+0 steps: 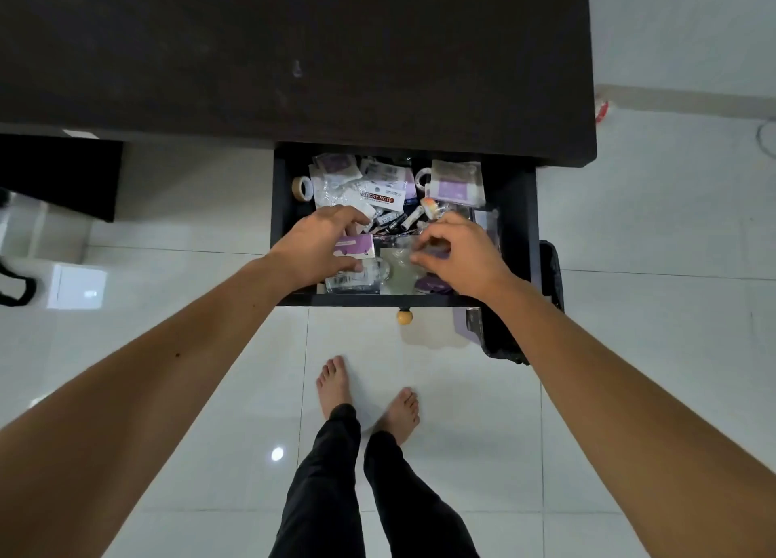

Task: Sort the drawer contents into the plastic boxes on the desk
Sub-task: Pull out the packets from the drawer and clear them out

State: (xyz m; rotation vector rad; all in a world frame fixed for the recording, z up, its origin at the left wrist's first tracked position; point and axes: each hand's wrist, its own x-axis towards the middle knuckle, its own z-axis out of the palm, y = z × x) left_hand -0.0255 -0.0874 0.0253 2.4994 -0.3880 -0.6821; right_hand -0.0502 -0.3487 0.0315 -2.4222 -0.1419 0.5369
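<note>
The black drawer (279,221) is pulled out from under the dark desk (294,53) and is full of small packets. A sticky note pack (378,198), a tape roll (301,188) and a purple-labelled packet (457,188) lie at its back. My left hand (319,247) reaches into the left half, fingers curled over a purple and white packet (355,247). My right hand (457,255) hovers over the right half, fingertips pinching at a clear plastic bag (399,263). Whether either hand has a firm hold is unclear.
A round wooden knob (405,317) sticks out of the drawer front. A black mesh bin (550,280) stands right of the drawer. My bare feet (336,383) are on the white tiled floor. A white box (77,286) sits at the left.
</note>
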